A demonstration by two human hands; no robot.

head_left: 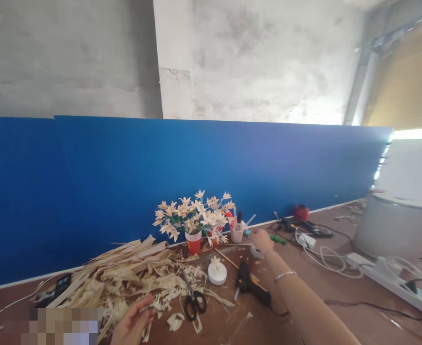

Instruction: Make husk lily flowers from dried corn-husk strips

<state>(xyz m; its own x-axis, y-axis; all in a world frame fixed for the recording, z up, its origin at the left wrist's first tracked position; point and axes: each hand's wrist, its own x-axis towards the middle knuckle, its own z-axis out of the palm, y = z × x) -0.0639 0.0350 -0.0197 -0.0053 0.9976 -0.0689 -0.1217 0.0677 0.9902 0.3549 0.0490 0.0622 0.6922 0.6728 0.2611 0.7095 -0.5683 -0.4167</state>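
At the lower left, my left hand (133, 322) is closed in a pinch on a small green piece (148, 308), too small to name. My right hand (263, 241) reaches far across the table, beside a white cup (236, 235) of tools and above a roll of tape (256, 252). Its fingers are mostly hidden, next to a small light-blue item (247, 232). A green bundle (277, 238) lies just right of it. Black-handled scissors (195, 304), a black glue gun (251, 285) and a round white lid (217, 273) bearing a pale flower (216, 262) lie between my arms.
Pale husk flowers (191, 215) stand in red-and-white pots (193, 243) by the blue partition (211, 163). Dried husks (131, 268) heap up at left. On the right are cables (325, 261), a white power strip (401, 285), a red spool (302, 212) and a large grey cylinder (393, 227).
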